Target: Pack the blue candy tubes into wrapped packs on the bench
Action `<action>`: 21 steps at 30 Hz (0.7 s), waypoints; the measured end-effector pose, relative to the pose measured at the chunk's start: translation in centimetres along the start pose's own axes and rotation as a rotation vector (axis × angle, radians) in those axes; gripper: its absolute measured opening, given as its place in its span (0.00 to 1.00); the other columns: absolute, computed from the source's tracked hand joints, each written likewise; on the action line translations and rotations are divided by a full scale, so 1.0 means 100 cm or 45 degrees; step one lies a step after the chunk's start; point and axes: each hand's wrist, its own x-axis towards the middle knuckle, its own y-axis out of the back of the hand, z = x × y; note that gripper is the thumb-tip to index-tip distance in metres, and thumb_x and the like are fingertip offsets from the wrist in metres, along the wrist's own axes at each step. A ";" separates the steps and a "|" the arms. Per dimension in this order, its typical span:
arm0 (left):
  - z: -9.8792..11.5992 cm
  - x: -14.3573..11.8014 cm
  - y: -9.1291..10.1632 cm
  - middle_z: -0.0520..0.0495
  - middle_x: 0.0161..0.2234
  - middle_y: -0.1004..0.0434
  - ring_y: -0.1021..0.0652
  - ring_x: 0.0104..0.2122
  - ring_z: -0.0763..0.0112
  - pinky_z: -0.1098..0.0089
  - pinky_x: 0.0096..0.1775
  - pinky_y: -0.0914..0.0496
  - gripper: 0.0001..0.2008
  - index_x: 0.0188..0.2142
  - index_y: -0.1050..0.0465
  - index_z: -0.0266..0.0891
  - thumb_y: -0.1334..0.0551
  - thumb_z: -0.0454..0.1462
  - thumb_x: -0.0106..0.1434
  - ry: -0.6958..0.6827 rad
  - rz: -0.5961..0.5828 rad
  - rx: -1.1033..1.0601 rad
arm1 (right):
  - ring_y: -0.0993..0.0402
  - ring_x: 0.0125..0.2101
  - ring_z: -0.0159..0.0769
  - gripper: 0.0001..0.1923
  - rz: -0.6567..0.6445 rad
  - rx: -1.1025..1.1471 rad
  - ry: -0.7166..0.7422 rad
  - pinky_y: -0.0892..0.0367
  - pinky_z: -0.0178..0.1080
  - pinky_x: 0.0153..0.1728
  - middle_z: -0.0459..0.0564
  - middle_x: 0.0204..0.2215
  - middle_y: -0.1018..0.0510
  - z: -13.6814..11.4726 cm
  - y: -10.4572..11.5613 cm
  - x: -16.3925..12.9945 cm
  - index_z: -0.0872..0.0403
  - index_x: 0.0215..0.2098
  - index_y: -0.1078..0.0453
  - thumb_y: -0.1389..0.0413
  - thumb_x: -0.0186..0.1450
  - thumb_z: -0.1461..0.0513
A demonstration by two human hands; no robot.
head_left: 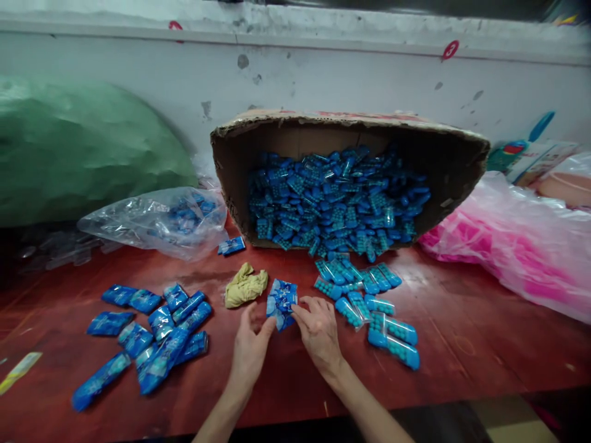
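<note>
My left hand [249, 347] and right hand [318, 332] meet over the red table [462, 344], fingers pinched together on a small bundle of blue packets [281, 303] held just above the tabletop. A crumpled yellow cloth [245, 286] lies just beside it (to my left). Finished blue bundles [152, 335] are strewn further left, loose packets [369, 301] to my right. Beyond, a tipped cardboard box [452, 160] spills more, flanked by a clear bag [152, 221] and a pink bag [517, 246].
</note>
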 end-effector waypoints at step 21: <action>-0.004 -0.018 -0.013 0.54 0.15 0.31 0.35 0.16 0.79 0.76 0.19 0.42 0.14 0.22 0.28 0.33 0.34 0.44 0.44 0.495 -0.347 -0.564 | 0.44 0.19 0.26 0.11 -0.103 1.335 -0.640 0.45 0.30 0.22 0.40 0.16 0.36 -0.015 -0.018 -0.016 0.56 0.20 0.36 0.47 0.57 0.59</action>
